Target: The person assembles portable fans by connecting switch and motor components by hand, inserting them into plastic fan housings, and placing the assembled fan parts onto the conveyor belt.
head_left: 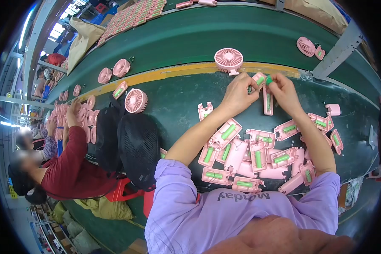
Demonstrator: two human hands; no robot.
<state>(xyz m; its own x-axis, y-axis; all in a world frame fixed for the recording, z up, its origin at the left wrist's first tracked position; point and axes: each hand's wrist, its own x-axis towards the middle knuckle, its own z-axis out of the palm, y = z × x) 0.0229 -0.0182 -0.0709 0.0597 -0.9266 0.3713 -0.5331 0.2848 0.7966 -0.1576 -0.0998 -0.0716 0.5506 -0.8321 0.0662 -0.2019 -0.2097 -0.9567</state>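
Observation:
My left hand is closed at the yellow edge of the green table, its fingers on a pink casing with a green cell inside. Close beside it, my right hand pinches something green at its fingertips, too small to make out. A second pink casing stands upright between the two hands. Just beyond my left hand a round pink fan head rests near the belt. Between my forearms lies a pile of pink casings, several with green cells.
A green belt runs behind the yellow strip. Fan heads sit on the left, another at right. Black bags lie beside my left arm. A co-worker in a red top reaches toward pink parts. A metal post rises at right.

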